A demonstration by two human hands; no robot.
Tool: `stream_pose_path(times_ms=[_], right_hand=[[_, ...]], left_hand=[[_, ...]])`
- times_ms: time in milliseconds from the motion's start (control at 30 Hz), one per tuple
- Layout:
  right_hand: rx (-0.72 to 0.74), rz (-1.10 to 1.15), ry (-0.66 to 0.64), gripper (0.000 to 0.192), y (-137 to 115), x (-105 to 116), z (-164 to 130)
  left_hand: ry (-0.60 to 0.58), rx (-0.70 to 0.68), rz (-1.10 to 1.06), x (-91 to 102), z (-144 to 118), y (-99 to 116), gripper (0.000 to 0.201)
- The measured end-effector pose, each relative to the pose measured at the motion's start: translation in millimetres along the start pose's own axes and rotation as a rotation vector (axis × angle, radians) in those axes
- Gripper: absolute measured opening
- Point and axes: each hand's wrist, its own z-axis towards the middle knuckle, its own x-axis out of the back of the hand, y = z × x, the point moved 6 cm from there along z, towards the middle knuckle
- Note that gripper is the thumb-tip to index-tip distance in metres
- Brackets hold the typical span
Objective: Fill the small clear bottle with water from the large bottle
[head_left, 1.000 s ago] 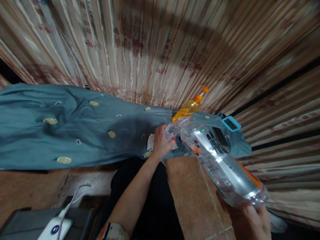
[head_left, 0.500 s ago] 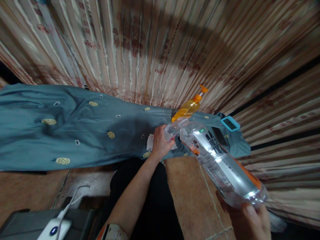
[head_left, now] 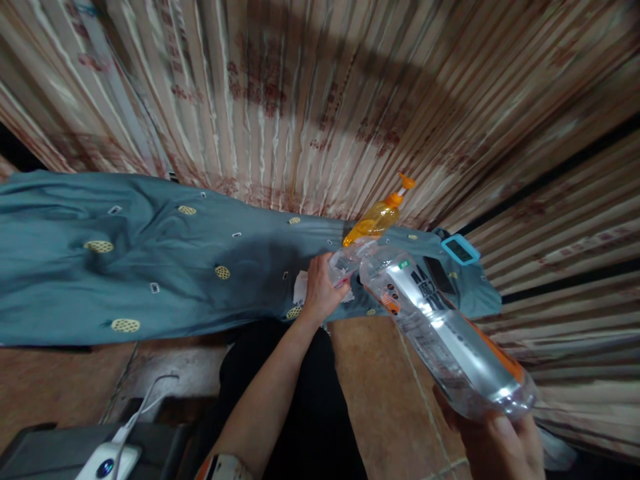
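Right hand (head_left: 500, 440) grips the base of a tilted bottle (head_left: 440, 327); left hand (head_left: 320, 290) is closed around a small cup (head_left: 344, 265) at its mouth, orange pump bottle (head_left: 377, 219) just beyond

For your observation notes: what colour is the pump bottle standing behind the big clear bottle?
The pump bottle is orange, top included; the head view shows it.

Bare forearms, patterned short sleeve (head_left: 225, 467) in orange, white and black, black trousers (head_left: 310, 400)
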Motion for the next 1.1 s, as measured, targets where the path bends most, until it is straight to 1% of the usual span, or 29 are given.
stream_pose_path(times_ms=[100, 167, 367, 567, 800, 1000, 1100], right_hand=[[-0.087, 0.041, 0.027, 0.064, -0.1, -2.8, -1.8], [-0.105, 0.054, 0.033, 0.066, -3.5, -6.1, -3.3], [-0.069, -0.018, 0.031, 0.065, -5.4, -4.9, -4.7], [-0.080, 0.025, 0.027, 0.069, -2.6, -3.0, -3.9], [-0.066, 0.025, -0.030, 0.070, -2.9, -5.1, -3.7], [-0.103, -0.002, 0.059, 0.068, -7.7, -8.5, -8.1], [-0.086, 0.026, 0.040, 0.070, -7.8, -8.8, -5.7]], left_hand=[[0.000, -0.016, -0.003, -0.1, 0.2, 0.8, 0.054], [0.000, -0.021, -0.002, -0.1, 0.3, 1.1, 0.054], [0.009, -0.018, 0.005, 0.1, 0.2, 1.4, 0.054], [0.010, -0.020, 0.008, -0.3, -0.1, 0.2, 0.055], [0.000, -0.025, 0.016, -0.9, 0.2, 0.0, 0.057], [-0.023, -0.014, 0.019, -1.1, 0.4, 0.8, 0.055], [-0.024, -0.013, 0.012, -0.6, 0.6, 0.7, 0.056]])
